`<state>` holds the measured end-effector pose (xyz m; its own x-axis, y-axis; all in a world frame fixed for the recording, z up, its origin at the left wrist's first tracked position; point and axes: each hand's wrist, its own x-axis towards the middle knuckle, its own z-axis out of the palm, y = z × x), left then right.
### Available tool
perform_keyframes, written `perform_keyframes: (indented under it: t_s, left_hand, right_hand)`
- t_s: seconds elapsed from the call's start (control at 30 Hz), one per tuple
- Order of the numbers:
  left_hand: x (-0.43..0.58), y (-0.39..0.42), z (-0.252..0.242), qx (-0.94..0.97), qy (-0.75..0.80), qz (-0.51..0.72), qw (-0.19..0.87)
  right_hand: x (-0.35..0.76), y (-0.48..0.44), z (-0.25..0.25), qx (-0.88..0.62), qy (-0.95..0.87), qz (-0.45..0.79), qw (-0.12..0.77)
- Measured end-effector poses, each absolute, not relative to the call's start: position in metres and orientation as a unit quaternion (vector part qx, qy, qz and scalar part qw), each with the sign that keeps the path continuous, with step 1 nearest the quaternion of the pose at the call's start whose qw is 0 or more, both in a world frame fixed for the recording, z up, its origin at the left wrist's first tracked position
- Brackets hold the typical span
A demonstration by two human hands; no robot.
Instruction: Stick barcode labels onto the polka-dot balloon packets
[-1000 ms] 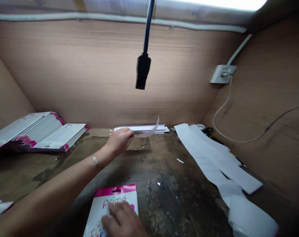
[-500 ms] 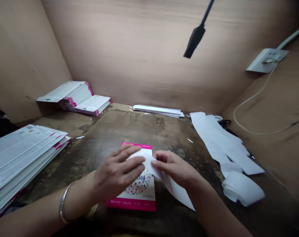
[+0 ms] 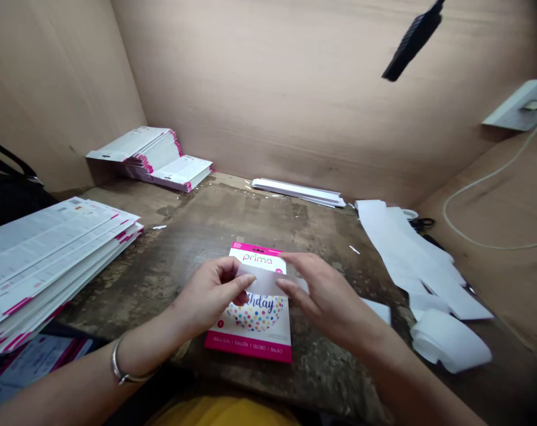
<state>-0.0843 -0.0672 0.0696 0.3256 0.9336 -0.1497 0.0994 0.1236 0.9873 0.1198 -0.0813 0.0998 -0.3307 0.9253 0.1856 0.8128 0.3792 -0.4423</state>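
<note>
A pink and white balloon packet [image 3: 268, 349], printed with coloured dots, lies flat on the table in front of me. Over its middle, a small white paper strip [image 3: 263, 280] stretches between my hands. My left hand [image 3: 212, 293] pinches the strip's left end between thumb and fingers. At the strip's right end is my right hand [image 3: 315, 287], its thumb and index finger apart, with the thumb tip close to the strip. Another white paper piece [image 3: 378, 310] lies partly hidden behind my right forearm.
Stacks of printed cards stand at the left [image 3: 50, 254] and back left [image 3: 139, 145]. Flat white strips [image 3: 299, 192] lie by the back wall. Long white paper [image 3: 396, 248], a paper roll [image 3: 450, 340] and black scissors [image 3: 423, 223] are at the right. A black cable end [image 3: 414, 41] hangs above.
My left hand has gone from lying spread over the packet to pinching the strip. My right hand's fingers have parted, and the longer paper has left them. The camera view has shifted.
</note>
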Motion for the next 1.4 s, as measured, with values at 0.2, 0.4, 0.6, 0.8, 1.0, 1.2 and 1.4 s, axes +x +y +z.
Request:
perform_keyframes:
  t_s: [0.2, 0.4, 0.6, 0.8, 1.0, 1.2, 1.4]
  left_hand:
    - [-0.105, -0.079, 0.054, 0.722, 0.475, 0.389, 0.320]
    - [-0.115, -0.109, 0.020, 0.925, 0.314, 0.212, 0.008]
    - [-0.108, -0.116, 0.008, 0.926, 0.318, 0.198, -0.039]
    - [-0.109, -0.115, 0.016, 0.932, 0.327, 0.157, -0.010]
    - [-0.109, -0.116, 0.014, 0.919, 0.351, 0.173, -0.037]
    - [-0.112, -0.113, 0.006, 0.922, 0.343, 0.179, -0.014]
    - [-0.115, -0.107, 0.005, 0.928, 0.343, 0.139, 0.040]
  right_hand:
    - [0.105, -0.070, 0.071, -0.559, -0.724, 0.298, 0.273]
    - [0.113, -0.052, 0.057, -0.579, -0.695, 0.340, 0.256]
    - [0.097, -0.045, 0.049, -0.565, -0.749, 0.318, 0.138]
    - [0.086, -0.041, 0.052, -0.561, -0.772, 0.283, 0.095]
    - [0.082, -0.041, 0.046, -0.567, -0.783, 0.250, 0.058]
    - [0.077, -0.040, 0.046, -0.575, -0.789, 0.217, 0.022]
    - [0.072, -0.068, 0.052, -0.574, -0.815, 0.066, 0.045]
